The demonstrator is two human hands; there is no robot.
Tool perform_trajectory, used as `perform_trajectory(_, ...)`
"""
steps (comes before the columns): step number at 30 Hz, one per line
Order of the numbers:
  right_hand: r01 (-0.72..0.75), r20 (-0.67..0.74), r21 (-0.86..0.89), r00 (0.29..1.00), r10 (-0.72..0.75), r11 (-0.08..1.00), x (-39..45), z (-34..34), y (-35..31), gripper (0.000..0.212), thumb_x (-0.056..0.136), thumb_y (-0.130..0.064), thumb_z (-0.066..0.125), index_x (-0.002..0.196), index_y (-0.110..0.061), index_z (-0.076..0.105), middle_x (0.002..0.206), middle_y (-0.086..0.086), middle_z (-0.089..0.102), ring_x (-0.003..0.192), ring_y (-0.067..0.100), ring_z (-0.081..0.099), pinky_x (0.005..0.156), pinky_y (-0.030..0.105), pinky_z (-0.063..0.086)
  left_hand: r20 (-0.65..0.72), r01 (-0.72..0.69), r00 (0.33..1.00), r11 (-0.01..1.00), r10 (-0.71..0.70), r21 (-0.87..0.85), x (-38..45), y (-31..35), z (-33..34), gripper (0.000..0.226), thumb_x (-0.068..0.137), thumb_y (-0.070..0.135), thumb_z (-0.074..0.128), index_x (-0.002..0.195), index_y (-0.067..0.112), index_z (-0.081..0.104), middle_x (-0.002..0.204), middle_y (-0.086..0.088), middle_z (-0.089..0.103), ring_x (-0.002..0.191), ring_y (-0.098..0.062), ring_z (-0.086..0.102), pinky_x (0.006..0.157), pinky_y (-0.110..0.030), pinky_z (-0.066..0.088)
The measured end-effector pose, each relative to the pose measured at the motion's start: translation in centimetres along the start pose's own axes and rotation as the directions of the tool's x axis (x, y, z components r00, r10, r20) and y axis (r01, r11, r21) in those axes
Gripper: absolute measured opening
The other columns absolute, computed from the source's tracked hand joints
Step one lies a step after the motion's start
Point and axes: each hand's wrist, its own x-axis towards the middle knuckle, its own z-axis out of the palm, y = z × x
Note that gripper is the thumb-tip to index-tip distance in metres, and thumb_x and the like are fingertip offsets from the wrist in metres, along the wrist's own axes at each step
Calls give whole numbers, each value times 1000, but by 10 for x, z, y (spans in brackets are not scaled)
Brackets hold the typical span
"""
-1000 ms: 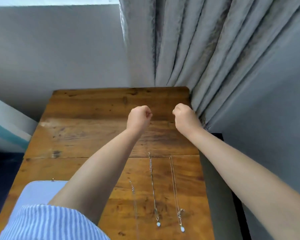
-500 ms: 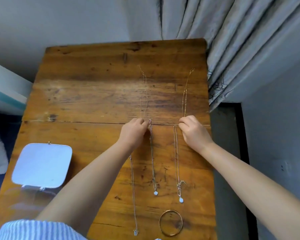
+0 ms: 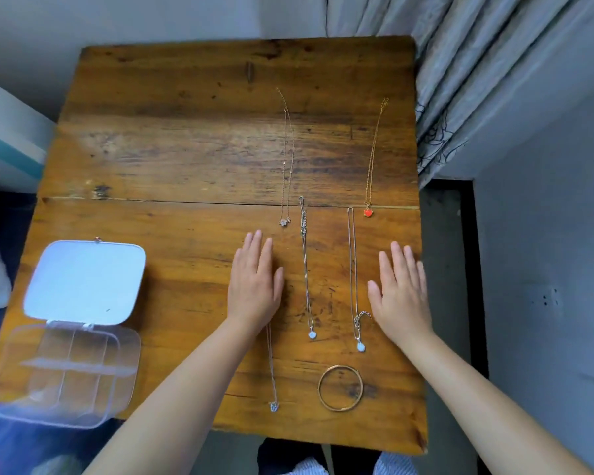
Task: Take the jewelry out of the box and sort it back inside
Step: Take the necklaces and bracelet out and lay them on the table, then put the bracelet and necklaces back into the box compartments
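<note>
1. My left hand (image 3: 254,286) and right hand (image 3: 400,296) both lie flat on the desk (image 3: 172,159), fingers spread, each grip wide and holding nothing; the jewelry is all out on the wood, and the box (image 3: 66,371) stands open and looks empty at the near left corner.
2. The box overhangs the desk's near left edge, I judge; a careless push while I drop a piece in could tip it off; its clear dividers are also hard to see, so a chain may land in the wrong cell.
3. One silver chain (image 3: 306,269) lies between my hands and another (image 3: 354,275) just beside my right thumb; if I slide either palm sideways I drag them into each other and they knot.
4. A third chain (image 3: 271,368) runs under or just beside my left wrist, I cannot tell which; lifting that arm carelessly could snag it and flick it off the near edge.
5. The gold chain (image 3: 287,156) and the chain with the red charm (image 3: 374,156) lie farther off; reaching over the near ones risks sweeping them with my forearm; the red charm sits near the right edge and could go over.
6. Thin chains are hard to pinch off flat wood; a grip on one strand only lets the pendant swing and catch on a neighbour.
7. The bangle (image 3: 340,388) may roll if stood on edge.
</note>
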Motion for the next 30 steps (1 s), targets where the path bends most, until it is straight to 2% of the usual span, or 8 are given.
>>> perform_trajectory(5, -41, 30, -138, 999, 45, 990, -23, 13, -2, 61, 89, -36, 18, 144, -11, 12, 156, 10, 10, 137, 19, -11, 112, 37, -7, 125, 165, 977, 985, -171, 52, -41, -32, 18, 57, 97, 26, 39, 144, 2, 18, 156, -15, 11, 145, -28, 4, 119, -42, 5)
perform_trajectory(9, -46, -15, -145, 999, 44, 988, -22, 17, -1, 59, 89, -33, 21, 143, -8, 21, 155, 12, 17, 144, 28, 8, 116, 42, 1, 102, 109, 988, 992, -115, 62, -47, -43, 24, 58, 97, 29, 37, 145, 5, 16, 157, -12, 11, 145, -25, 4, 118, -40, 3)
perform_trajectory(15, -56, 1, -151, 998, 57, 987, -22, 15, -2, 58, 91, -32, 19, 145, -8, 18, 157, 11, 11, 145, 27, 4, 118, 44, 1, 47, 76, 996, 997, -77, 32, -46, -47, 29, 56, 97, 27, 36, 145, 3, 18, 157, -13, 12, 145, -25, 5, 118, -42, 3)
perform_trajectory(19, -74, 9, 9, 997, 74, 997, -26, 4, -11, 47, 97, -19, 37, 141, -5, 28, 155, 13, 18, 145, 27, 9, 118, 46, 5, 80, 74, 994, 995, -68, -71, -54, -44, 15, 57, 96, 24, 43, 142, -3, 23, 154, -21, 16, 144, -33, 10, 117, -45, 10)
perform_trajectory(21, -22, -69, 66, 997, 27, 998, -47, 1, -23, 38, 91, -14, 50, 126, 1, 50, 141, 21, 44, 136, 36, 33, 113, 54, 22, 55, -20, 998, 988, 29, -156, -75, -39, 4, 57, 88, 22, 60, 132, -8, 41, 140, -34, 37, 131, -47, 33, 108, -52, 31)
perform_trajectory(24, 175, -189, 22, 967, -168, 984, -105, 6, -46, 26, 75, -17, 58, 85, 2, 71, 86, 21, 72, 92, 38, 66, 85, 52, 48, 43, -284, 956, 949, 292, -134, -131, -36, -3, 60, 70, 34, 73, 109, -9, 62, 102, -33, 65, 89, -44, 64, 72, -48, 56)
perform_trajectory(27, 240, -81, -42, 967, -242, 970, -155, 22, -59, 16, 62, -6, 77, 77, -1, 72, 72, 12, 71, 73, 32, 69, 72, 47, 52, 214, -283, 935, 959, 283, -33, -168, -33, -4, 63, 52, 31, 89, 97, -7, 68, 83, -22, 71, 68, -34, 69, 52, -33, 58)
perform_trajectory(30, 146, -41, -33, 988, -147, 989, -166, 34, -61, 27, 51, 7, 85, 74, 1, 72, 70, 14, 70, 68, 31, 69, 67, 47, 53, 192, -210, 959, 977, 210, -20, -174, -27, -2, 38, 48, 15, 92, 72, -4, 69, 65, -19, 67, 53, -31, 64, 38, -24, 49)
